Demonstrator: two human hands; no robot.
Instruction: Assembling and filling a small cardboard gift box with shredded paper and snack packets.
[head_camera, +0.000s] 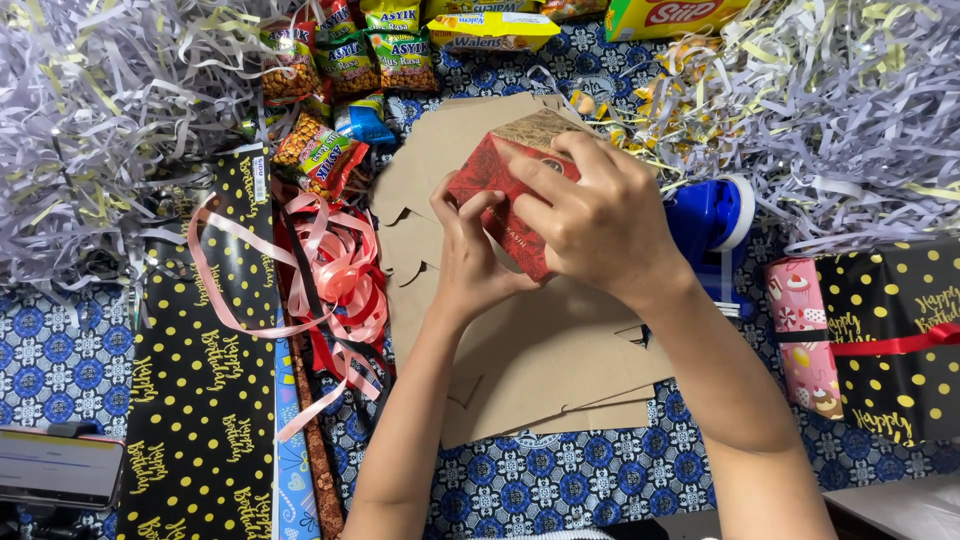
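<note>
My left hand (470, 250) and my right hand (600, 215) both hold a small red and brown carton (500, 170) over a stack of flat brown cardboard sheets (540, 370). The right hand covers the carton's right side from above. The left hand's fingers press on its lower left edge. Part of the carton is hidden under both hands.
Shredded paper (100, 110) is heaped at the left and right back. Snack packets (330, 70) lie at the back. Pink ribbon (335, 275) and black dotted wrapping paper (200, 390) lie left. A blue tape dispenser (710, 225), a pink roll (805, 335) and a wrapped box (900, 330) sit right. A phone (60, 465) sits front left.
</note>
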